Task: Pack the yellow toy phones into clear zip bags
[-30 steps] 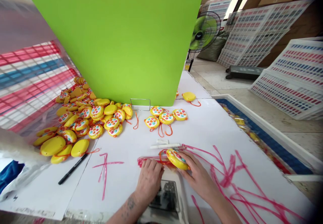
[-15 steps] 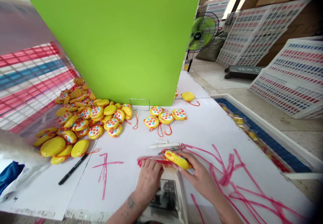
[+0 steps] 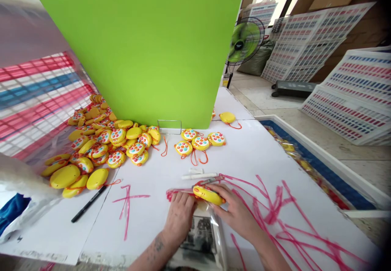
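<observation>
My right hand [image 3: 233, 210] grips a yellow chick-like toy [image 3: 207, 195] with an orange cord, tilted on its edge. Fingers curled, my left hand [image 3: 180, 212] holds the mouth of a clear plastic bag [image 3: 218, 238] that lies on the table at the front. The toy is at the bag's upper edge, close to the left fingers; whether it is inside the plastic I cannot tell. Dark printing [image 3: 201, 238] shows on or through the bag. Just beyond the hands lie a white marker [image 3: 200, 176] and a grey cutter-like tool [image 3: 210, 180].
A heap of yellow toys [image 3: 116, 136] lies at the left, with several more toys [image 3: 200, 142] mid-table. Behind them stands a large green board [image 3: 146, 51]. A black pen [image 3: 88, 204] rests at the left. Beyond the right edge is a blue-floored tray [image 3: 324, 161] with packed toys.
My right hand has moved slightly left with the toy, bringing it nearer my left hand and the bag's mouth. My left hand has stayed almost still.
</observation>
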Demonstrator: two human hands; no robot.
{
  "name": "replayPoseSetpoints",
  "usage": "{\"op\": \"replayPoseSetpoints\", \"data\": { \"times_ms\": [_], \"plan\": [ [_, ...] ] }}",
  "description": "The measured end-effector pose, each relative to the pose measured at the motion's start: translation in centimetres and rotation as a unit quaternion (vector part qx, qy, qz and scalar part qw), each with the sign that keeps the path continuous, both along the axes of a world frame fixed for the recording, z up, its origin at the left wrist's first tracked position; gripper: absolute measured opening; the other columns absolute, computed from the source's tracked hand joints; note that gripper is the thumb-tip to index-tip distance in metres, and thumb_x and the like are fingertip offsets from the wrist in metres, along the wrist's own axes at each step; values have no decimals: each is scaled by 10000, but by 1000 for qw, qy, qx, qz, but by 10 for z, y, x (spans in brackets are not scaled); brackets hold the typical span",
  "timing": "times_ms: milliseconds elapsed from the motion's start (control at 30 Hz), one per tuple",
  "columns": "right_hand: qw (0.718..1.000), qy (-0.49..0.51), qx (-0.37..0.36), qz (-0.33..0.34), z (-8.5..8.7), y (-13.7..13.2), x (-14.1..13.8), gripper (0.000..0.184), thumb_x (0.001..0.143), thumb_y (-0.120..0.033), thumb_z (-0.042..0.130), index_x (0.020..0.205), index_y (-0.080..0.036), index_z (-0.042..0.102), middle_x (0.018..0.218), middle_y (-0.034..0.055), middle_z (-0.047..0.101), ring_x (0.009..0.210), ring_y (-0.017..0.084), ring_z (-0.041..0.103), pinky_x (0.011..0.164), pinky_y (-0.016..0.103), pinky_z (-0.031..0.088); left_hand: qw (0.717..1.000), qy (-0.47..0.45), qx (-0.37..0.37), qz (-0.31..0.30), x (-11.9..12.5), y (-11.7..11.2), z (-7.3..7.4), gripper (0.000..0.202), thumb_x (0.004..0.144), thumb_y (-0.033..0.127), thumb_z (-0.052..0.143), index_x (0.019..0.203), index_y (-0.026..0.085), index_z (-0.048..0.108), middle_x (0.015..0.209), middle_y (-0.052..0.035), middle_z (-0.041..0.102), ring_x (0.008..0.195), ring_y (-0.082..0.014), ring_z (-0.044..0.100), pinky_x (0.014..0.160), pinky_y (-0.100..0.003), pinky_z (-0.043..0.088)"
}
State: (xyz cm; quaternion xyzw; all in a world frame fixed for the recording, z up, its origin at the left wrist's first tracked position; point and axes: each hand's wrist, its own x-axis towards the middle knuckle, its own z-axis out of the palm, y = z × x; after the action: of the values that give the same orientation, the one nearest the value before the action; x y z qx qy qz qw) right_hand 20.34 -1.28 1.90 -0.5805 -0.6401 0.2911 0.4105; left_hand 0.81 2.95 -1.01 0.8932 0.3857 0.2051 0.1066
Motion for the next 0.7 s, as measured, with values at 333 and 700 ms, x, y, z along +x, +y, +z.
{"op": "replayPoseSetpoints", "data": {
  "times_ms": [333,700],
  "plan": [
    [997,52,-53,3,3,11,3,387,822,-280,565,1195,-240,470,1161,70,589,1024,211,592,864,342,498,1000,-20,12,2,-1,0,0,102,895,134,487,856,188,564,830,-32,594,786,-199,522,725,-351,414],
    [988,-46,-121,90,4,53,-6,392,940,-401,365,1201,-199,575,1205,78,640,1131,227,576,968,383,435,997,-64,45,2,-3,-4,3,167,881,77,423,847,187,545,783,-36,567,742,-191,493,695,-327,419]
  ]
}}
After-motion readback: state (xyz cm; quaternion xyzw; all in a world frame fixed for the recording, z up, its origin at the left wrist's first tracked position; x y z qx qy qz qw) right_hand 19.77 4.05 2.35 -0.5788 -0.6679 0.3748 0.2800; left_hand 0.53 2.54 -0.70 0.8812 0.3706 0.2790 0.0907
